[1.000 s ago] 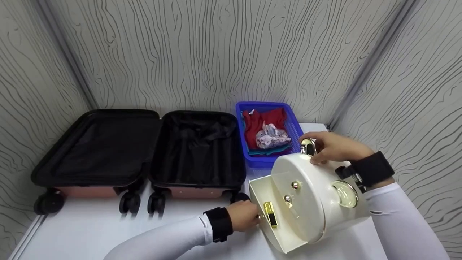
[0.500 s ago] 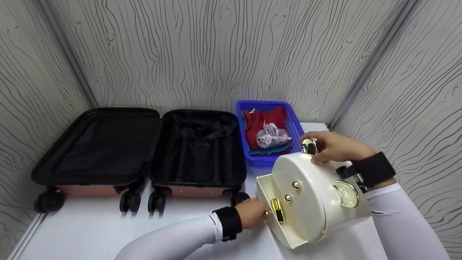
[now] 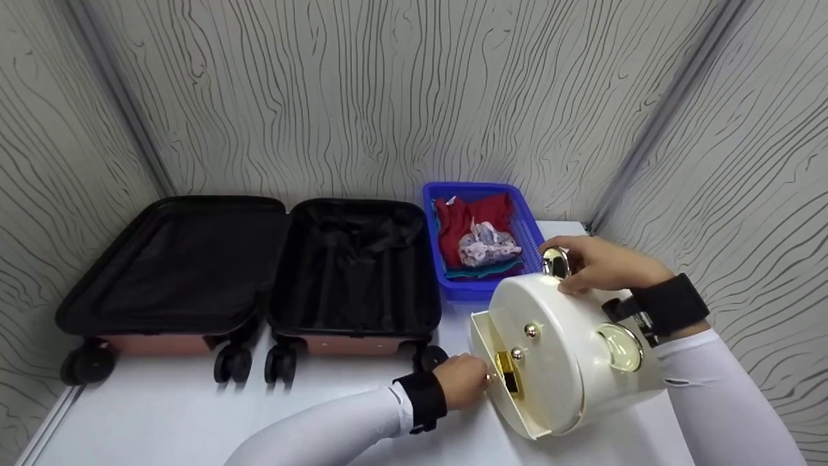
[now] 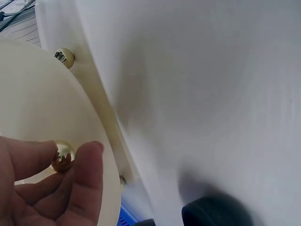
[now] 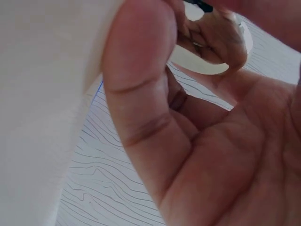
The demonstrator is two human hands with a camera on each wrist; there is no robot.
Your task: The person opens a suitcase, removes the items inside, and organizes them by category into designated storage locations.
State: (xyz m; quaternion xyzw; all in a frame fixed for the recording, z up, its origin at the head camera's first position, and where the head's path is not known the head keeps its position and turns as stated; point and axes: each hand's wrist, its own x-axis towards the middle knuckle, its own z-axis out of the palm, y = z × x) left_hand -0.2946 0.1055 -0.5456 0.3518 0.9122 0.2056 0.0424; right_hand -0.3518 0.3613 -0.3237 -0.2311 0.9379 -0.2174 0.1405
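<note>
A white round-fronted storage box point(image 3: 553, 388) stands at the right with its lower drawer point(image 3: 527, 415) partly pulled out. Inside the drawer lies a small gold-and-black item point(image 3: 510, 375). My left hand point(image 3: 463, 382) pinches the drawer's round metallic knob point(image 4: 62, 157) between thumb and fingers, as the left wrist view shows close up. My right hand point(image 3: 605, 262) holds the shiny round handle point(image 3: 556, 263) on top of the box. In the right wrist view its thumb point(image 5: 141, 70) lies against the white shell, with fingers behind the handle. Two more knobs point(image 3: 531, 331) sit on the box front.
An open suitcase point(image 3: 356, 272) with black lining and wheels toward me fills the left and middle. Behind the box, a blue basket point(image 3: 475, 290) holds red cloth point(image 3: 456, 226) and a patterned bundle point(image 3: 486, 246). Patterned walls point(image 3: 356, 97) enclose the white table point(image 3: 310, 404).
My left hand has moved to the right, pushing the drawer further into the box with the gold-and-black item inside. The right hand stays on the top handle.
</note>
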